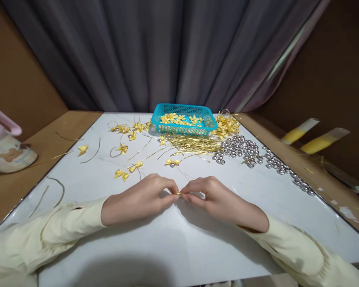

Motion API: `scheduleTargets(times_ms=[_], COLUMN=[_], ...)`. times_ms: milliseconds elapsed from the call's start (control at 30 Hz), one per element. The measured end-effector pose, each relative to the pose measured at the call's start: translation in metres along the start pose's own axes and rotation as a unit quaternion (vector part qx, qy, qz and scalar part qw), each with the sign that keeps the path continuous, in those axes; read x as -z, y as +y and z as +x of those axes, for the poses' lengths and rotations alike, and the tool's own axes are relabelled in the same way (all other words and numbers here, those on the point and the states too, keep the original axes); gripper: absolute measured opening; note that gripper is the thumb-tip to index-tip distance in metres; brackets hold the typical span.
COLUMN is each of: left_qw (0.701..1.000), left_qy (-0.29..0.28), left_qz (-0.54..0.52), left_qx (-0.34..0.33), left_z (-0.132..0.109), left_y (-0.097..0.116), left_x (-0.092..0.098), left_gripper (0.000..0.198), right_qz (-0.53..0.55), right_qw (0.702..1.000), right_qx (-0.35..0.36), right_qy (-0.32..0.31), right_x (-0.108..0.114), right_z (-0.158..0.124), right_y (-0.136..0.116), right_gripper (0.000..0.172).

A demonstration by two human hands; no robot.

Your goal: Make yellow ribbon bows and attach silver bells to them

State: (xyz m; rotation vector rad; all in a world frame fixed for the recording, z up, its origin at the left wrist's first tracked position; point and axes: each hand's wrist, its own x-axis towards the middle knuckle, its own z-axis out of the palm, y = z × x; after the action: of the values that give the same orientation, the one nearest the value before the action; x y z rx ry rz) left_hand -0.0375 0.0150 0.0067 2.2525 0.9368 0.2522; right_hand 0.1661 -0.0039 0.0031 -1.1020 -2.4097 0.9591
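Pinching a gold strand (179,193) in left hand (146,197) and right hand (219,199), almost tip to tip, well on the near side of the turquoise basket (182,130); best to grip lightly and pull evenly, so as not to kink or slip; wise to steer clear of yellow bows (135,166), nearer and left of the basket, and silver beads (241,147), nearer and right. Cannot tell whether looped or knotted; too small and mostly covered.

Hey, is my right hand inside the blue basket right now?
No, the right hand is over the white tabletop, in front of the blue basket, pinching a thin gold piece opposite the left hand.
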Motion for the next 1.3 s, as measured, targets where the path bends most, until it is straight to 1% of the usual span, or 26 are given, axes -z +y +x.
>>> scheduleTargets(times_ms=[100,167,233,333,400,433,500,567,633,667,700,733,767,833,933,1033,1167,1233,1300], left_qw=[0.998,0.997,0.998,0.997,0.996,0.997,0.998,0.995,0.989,0.986,0.986,0.988,0.989,0.991,0.995,0.997,0.999,1.000,1.000], left_qy=[0.000,0.008,0.024,0.058,0.060,0.056,0.054,0.097,0.143,0.155,0.140,0.111,0.095,0.066,0.033,0.018,0.000,-0.009,-0.012], left_qz=[-0.046,-0.052,-0.025,0.046,0.062,0.054,0.017,0.007,0.038,0.058,0.070,0.079,0.083,0.087,0.079,0.064,0.026,0.007,-0.003], left_qx=[0.033,0.049,0.046,0.016,0.006,0.006,0.009,0.021,0.031,0.037,0.053,0.071,0.075,0.072,0.054,0.039,0.032,0.026,0.014], left_z=[0.003,0.004,0.004,0.002,0.001,0.002,0.005,0.012,0.022,0.027,0.033,0.040,0.046,0.056,0.066,0.072,0.078,0.080,0.079], left_y=[0.001,0.001,-0.002,-0.006,-0.008,-0.009,-0.012,-0.018,-0.028,-0.035,-0.041,-0.047,-0.052,-0.059,-0.061,-0.059,-0.053,-0.044,-0.030], left_x=[0.003,0.002,-0.003,-0.013,-0.015,-0.014,-0.004,0.011,0.028,0.034,0.039,0.043,0.044,0.043,0.036,0.030,0.027,0.030,0.037], left_gripper=[0.019,0.020,0.020,0.021,0.022,0.021,0.020,0.025,0.027,0.026,0.027,0.028,0.028,0.027,0.023,0.018,0.012,0.011,0.009], right_qz=[0.014,0.030,0.045,0.059,0.068,0.072,0.080,0.073,0.056,0.047,0.040,0.035,0.032,0.025,0.016,0.019,0.038,0.024,0.000], right_qw=[0.999,0.998,0.997,0.995,0.993,0.993,0.993,0.993,0.994,0.995,0.995,0.996,0.996,0.997,0.998,0.997,0.996,0.997,0.998], right_qx=[-0.031,-0.051,-0.068,-0.086,-0.091,-0.091,-0.090,-0.089,-0.089,-0.089,-0.087,-0.085,-0.082,-0.076,-0.066,-0.068,-0.056,-0.031,0.001], right_qy=[0.015,0.016,0.009,-0.004,-0.008,-0.010,-0.010,-0.007,-0.002,0.001,0.003,0.003,0.004,0.002,0.003,-0.009,-0.056,-0.066,-0.066], right_x=[0.002,0.002,0.001,-0.001,-0.002,-0.002,0.001,0.006,0.013,0.017,0.020,0.024,0.027,0.032,0.039,0.045,0.052,0.059,0.069], right_z=[0.001,0.001,0.002,0.004,0.005,0.005,0.006,0.006,0.008,0.008,0.009,0.010,0.010,0.011,0.012,0.013,0.017,0.020,0.021], right_y=[-0.002,-0.003,-0.005,-0.005,-0.004,-0.003,-0.001,0.002,0.004,0.006,0.007,0.009,0.011,0.014,0.020,0.025,0.033,0.035,0.032], right_gripper=[0.023,0.024,0.024,0.027,0.027,0.027,0.027,0.028,0.028,0.027,0.027,0.027,0.027,0.028,0.028,0.028,0.026,0.026,0.025])
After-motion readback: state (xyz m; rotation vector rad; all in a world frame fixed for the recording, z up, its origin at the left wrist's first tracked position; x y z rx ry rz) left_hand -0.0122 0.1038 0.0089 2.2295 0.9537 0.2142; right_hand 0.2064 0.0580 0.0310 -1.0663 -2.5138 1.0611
